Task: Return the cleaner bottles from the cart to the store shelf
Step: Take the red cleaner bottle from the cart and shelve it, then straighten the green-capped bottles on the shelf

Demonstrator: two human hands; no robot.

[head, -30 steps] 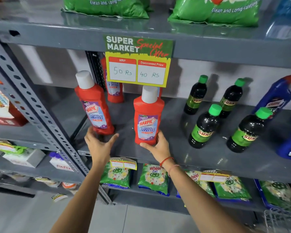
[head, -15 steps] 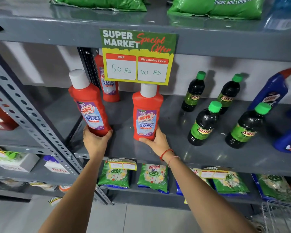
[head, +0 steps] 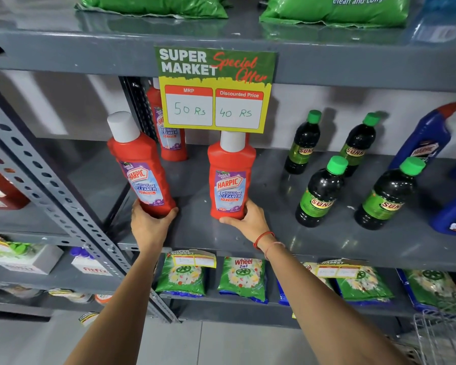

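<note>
Two red Harpic cleaner bottles with white caps stand on the grey middle shelf (head: 287,233). My left hand (head: 149,225) grips the base of the left bottle (head: 140,167), which leans left. My right hand (head: 248,219) wraps the base of the upright right bottle (head: 231,175), under the price sign. A third red bottle (head: 169,135) stands behind them at the back of the shelf, partly hidden by the sign. A corner of the wire cart (head: 442,338) shows at the bottom right.
A green and yellow price sign (head: 216,88) hangs from the upper shelf edge. Several dark bottles with green caps (head: 321,191) stand to the right, blue bottles (head: 424,138) beyond them. A perforated grey upright (head: 53,201) borders the left. Green packets (head: 242,277) fill the shelf below.
My left hand, open under the left bottle a second ago, has closed around its base. My right hand stays on the right bottle. The view has moved closer to the shelf.
</note>
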